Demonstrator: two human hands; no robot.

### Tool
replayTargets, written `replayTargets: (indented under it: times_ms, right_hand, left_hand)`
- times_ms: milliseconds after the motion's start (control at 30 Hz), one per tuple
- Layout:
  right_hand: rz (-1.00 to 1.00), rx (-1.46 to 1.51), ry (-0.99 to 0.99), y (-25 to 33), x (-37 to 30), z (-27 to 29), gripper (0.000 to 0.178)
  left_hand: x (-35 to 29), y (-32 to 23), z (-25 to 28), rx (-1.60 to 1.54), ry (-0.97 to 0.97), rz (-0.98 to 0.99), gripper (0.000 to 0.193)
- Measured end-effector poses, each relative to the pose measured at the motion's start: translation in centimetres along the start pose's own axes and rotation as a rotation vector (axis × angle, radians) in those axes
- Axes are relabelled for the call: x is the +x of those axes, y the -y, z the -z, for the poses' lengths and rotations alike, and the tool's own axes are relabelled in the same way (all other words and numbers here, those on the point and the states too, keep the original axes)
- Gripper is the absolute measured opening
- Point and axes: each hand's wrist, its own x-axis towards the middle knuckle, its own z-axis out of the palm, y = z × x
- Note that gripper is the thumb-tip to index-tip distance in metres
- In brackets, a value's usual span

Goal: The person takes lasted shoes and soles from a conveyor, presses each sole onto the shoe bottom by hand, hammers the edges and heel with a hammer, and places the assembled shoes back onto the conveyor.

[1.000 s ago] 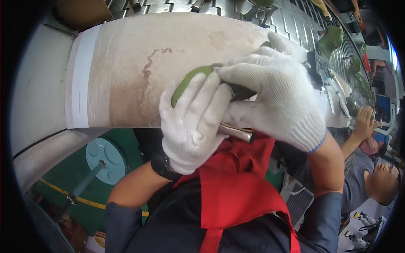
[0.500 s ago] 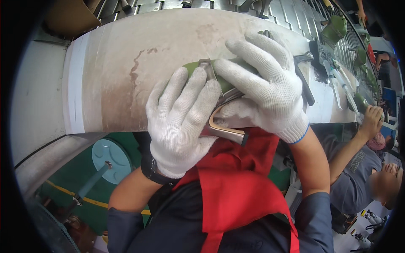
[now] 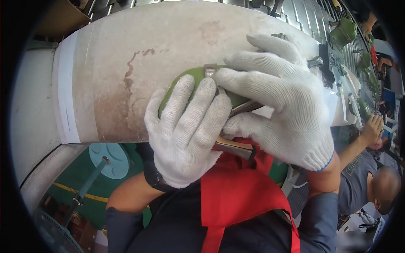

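Observation:
A high-heeled shoe on a green shoe last [image 3: 192,74] lies sideways at the table's near edge. Its slim bronze heel [image 3: 236,147] points down over my red apron, ending in a dark tip. My gloved left hand [image 3: 183,130] lies over the last, fingers curved round it. A metallic strap [image 3: 210,71] crosses the green surface just beyond those fingertips. From the right, my gloved right hand [image 3: 284,99] grips the shoe, with the thumb underneath and the forefinger near the strap. Both hands cover much of the shoe.
The pale worktable [image 3: 168,38] has brown stains. A hammer [image 3: 314,62], partly hidden behind my right hand, and syringe-like tools [image 3: 348,95] lie at its right. Beyond is a metal-slat conveyor [image 3: 295,25] carrying green lasts [image 3: 344,31]. A co-worker [image 3: 358,181] is at the right; a blue stool [image 3: 109,160] stands lower left.
The shoe has tilted slightly, and more of its green surface shows. My right hand has shifted right and nearer, covering more of the hammer. The whole view has shifted a little.

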Motion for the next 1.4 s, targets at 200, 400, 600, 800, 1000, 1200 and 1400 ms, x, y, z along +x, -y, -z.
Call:
replayTargets:
  times_ms: [200, 400, 600, 800, 1000, 1200, 1400]
  right_hand:
    - [-0.018, 0.074, -0.036, 0.3, -0.3, -0.3, 0.064]
    - [-0.158, 0.134, -0.594, -3.0, -5.8, -4.2, 0.068]
    - [-0.375, -0.17, -0.663, -7.2, -12.0, -5.2, 0.046]
    - [-0.448, -0.308, -0.493, -8.2, -10.1, -4.3, 0.053]
    - [-0.312, 0.67, -0.542, -5.3, -10.1, -2.4, 0.027]
    - [-0.376, 1.243, -0.49, -5.5, -8.4, -0.5, 0.033]
    - [-0.317, 1.214, -0.529, -8.0, -4.9, 1.7, 0.027]
  left_hand:
    - [0.6, -0.6, -1.6, 0.04, -0.18, 0.03, 0.077]
    - [0.7, -1.3, 1.1, -0.03, -0.027, -0.02, 0.099]
    - [4.2, -2.0, 1.9, -0.012, 0.147, 0.093, 0.088]
    - [8.6, -2.8, 0.5, -0.029, 0.261, 0.033, 0.096]
    - [9.1, -2.5, 0.7, -0.054, 0.339, 0.051, 0.101]
    - [9.7, -2.9, 1.0, -0.069, 0.391, 0.121, 0.106]
    - [10.0, -2.7, 1.1, -0.05, 0.43, 0.121, 0.108]
